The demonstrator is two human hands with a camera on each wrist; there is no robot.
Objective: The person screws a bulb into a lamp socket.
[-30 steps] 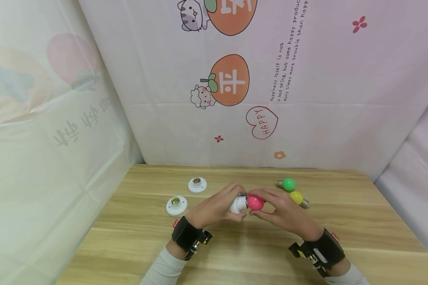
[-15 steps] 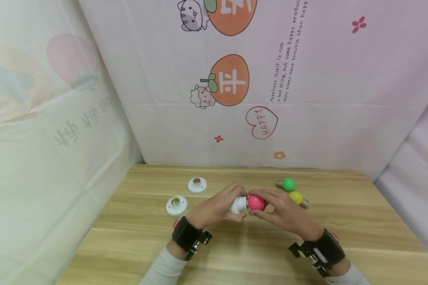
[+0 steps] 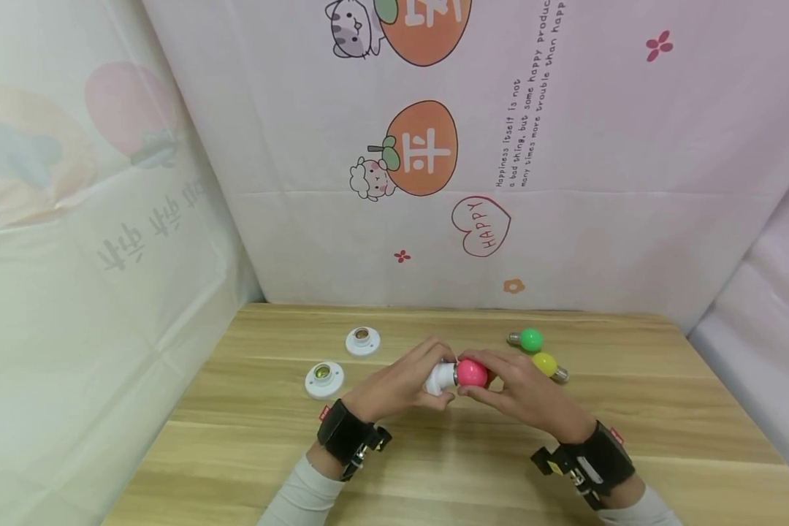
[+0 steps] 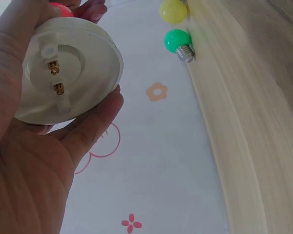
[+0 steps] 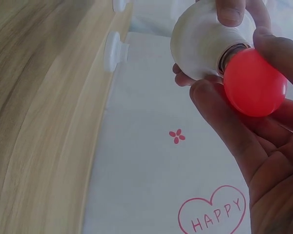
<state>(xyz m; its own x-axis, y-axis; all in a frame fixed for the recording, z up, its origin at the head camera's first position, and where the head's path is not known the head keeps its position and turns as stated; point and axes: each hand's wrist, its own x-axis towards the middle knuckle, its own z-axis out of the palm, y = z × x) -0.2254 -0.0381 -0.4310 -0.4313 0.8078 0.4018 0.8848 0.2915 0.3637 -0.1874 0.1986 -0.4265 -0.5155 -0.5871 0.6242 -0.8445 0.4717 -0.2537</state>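
Observation:
My left hand (image 3: 410, 376) grips a white round lamp holder (image 3: 439, 378) tipped on its side, its socket facing right. In the left wrist view its hollow underside with two brass terminals shows. My right hand (image 3: 522, 383) pinches a red light bulb (image 5: 255, 82) between thumb and fingers. The bulb's metal base sits at the mouth of the socket, with a narrow band of metal showing, and the two are in line. Both hands are held close together over the wooden table (image 3: 401, 467).
Two more white lamp holders (image 3: 324, 379) (image 3: 362, 340) stand upright on the table at left. A green bulb (image 3: 531, 339) and a yellow bulb (image 3: 544, 364) lie at right. A printed white cloth (image 3: 315, 248) hangs behind the table's back edge.
Both hands stay in nearly the same place with the lamp holder and red bulb. The head view has shifted very slightly.

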